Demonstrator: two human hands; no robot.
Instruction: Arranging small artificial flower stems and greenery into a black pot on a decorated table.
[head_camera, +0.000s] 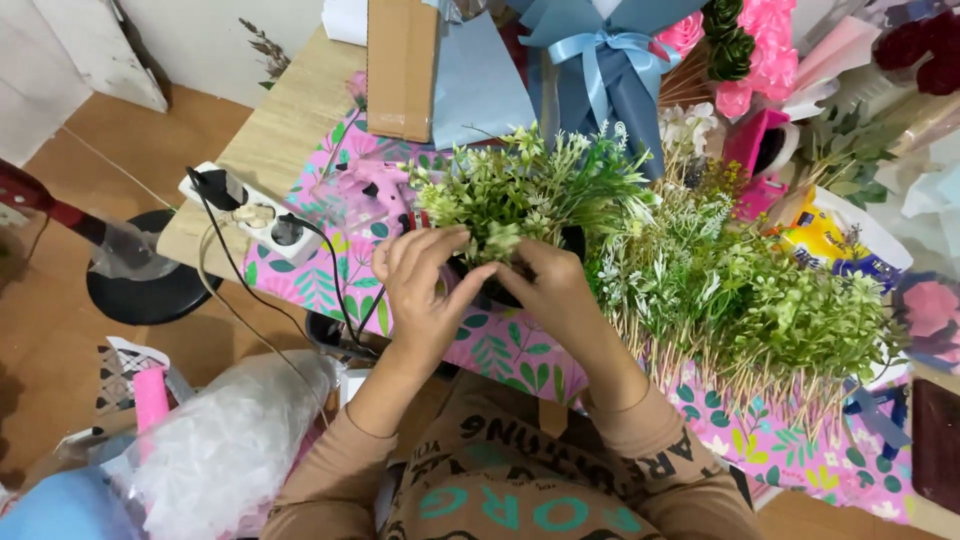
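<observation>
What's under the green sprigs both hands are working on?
Under the sprigs, a dark round pot rim shows between the left hand and right hand. The pink leaf-print cloth lies below it. The hands and leaves cover the pot's body and inside.

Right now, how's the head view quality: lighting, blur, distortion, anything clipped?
Head view: even, soft indoor light, no hard shadows or glare. Centre is sharp: left hand, right hand and the green sprigs read clearly. Wide-lens bend shows at the table edge. The plastic bag at bottom left looks slightly soft. The blue bouquet is cut off at top.
</observation>
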